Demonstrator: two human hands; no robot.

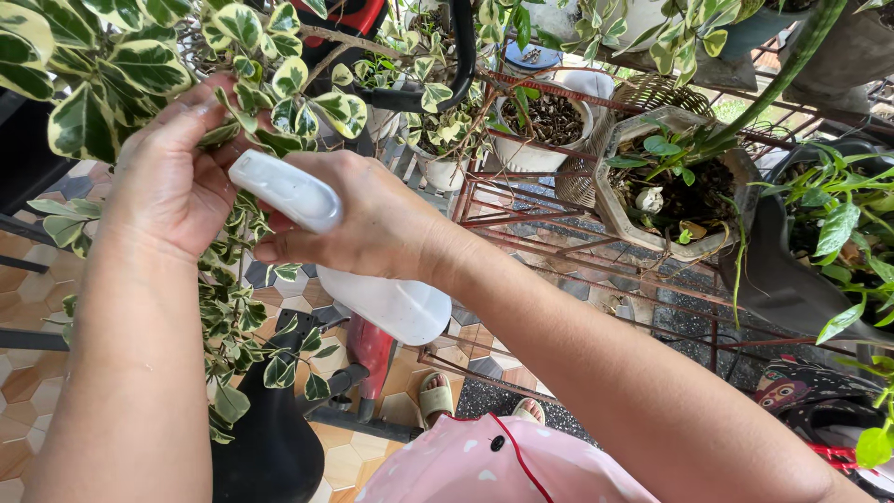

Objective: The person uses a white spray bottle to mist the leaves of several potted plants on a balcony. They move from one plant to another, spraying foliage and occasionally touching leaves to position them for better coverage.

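Observation:
My right hand grips a white spray bottle by its neck, with the white spray head sticking out to the left and pointing into the foliage. My left hand is raised beside it, fingers reaching up into a hanging plant with green and cream variegated leaves and holding a leafy stem. Trailing stems of the same plant hang down between my arms.
A rusty red metal rack at right carries a white pot of soil, a woven basket pot and green plants. A black seat stands below. The floor has hexagonal tiles. My sandalled feet show.

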